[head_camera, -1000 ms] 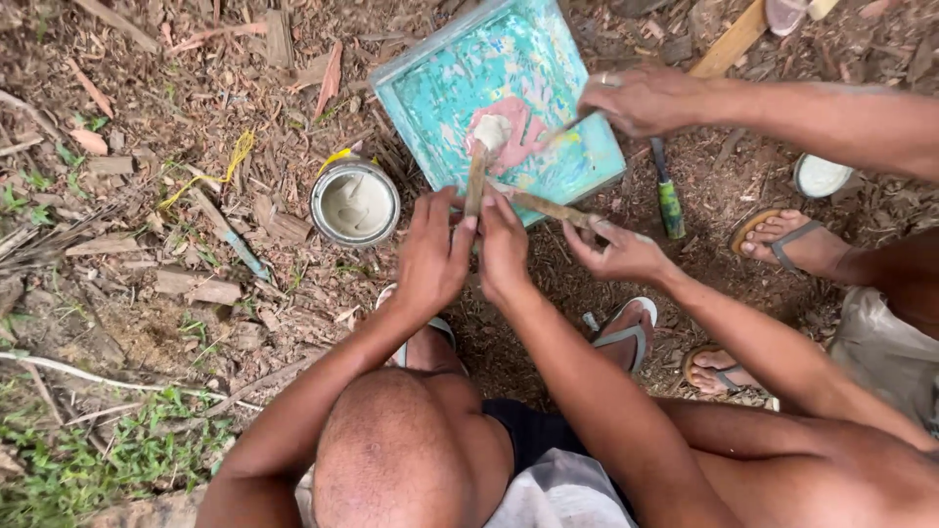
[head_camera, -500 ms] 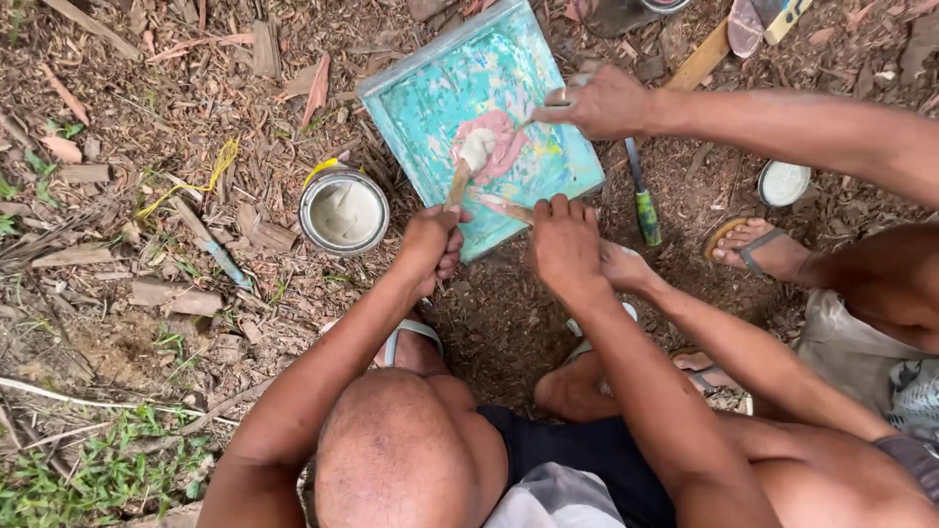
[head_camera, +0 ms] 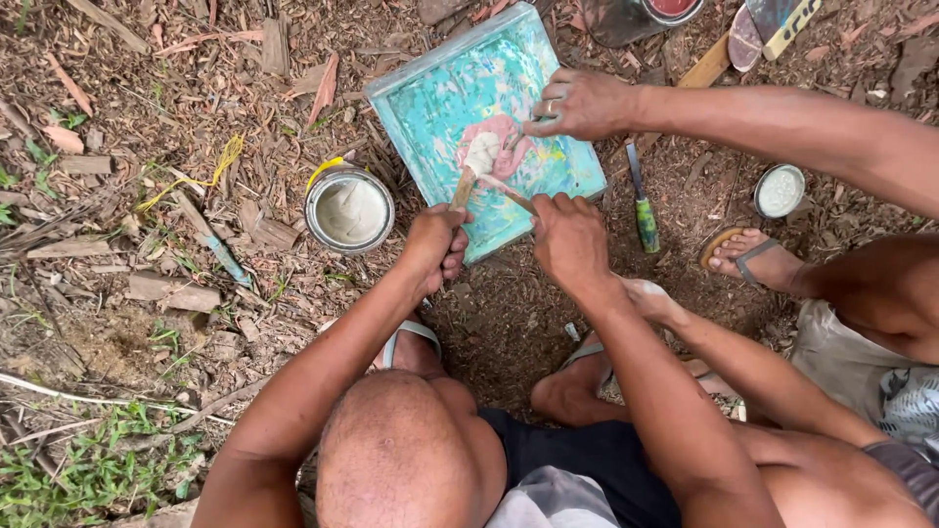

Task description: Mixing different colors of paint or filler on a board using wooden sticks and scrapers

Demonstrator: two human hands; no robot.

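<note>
A teal board (head_camera: pixel 430 98) smeared with pink lies on the ground, with a lump of whitish paste (head_camera: pixel 481 152) on it. My left hand (head_camera: pixel 435 244) grips a wooden stick (head_camera: pixel 462 188) whose tip touches the lump. Just to its right, my right hand (head_camera: pixel 567 240) holds a second thin stick (head_camera: pixel 509 194), angled toward the same lump. Another person's hand (head_camera: pixel 582 103) rests on the board's right side, and their other arm reaches in under my right forearm.
An open tin of pale paste (head_camera: pixel 350 210) stands left of the board. A green-handled tool (head_camera: pixel 646 220), a small white-filled tin (head_camera: pixel 780 191) and the other person's sandalled foot (head_camera: pixel 753 256) lie to the right. Wood scraps and yellow string (head_camera: pixel 220 161) litter the soil.
My hands were pressed together on the sticks below the board. They have moved apart and up to the board, and both stick tips now work at the paste lump.
</note>
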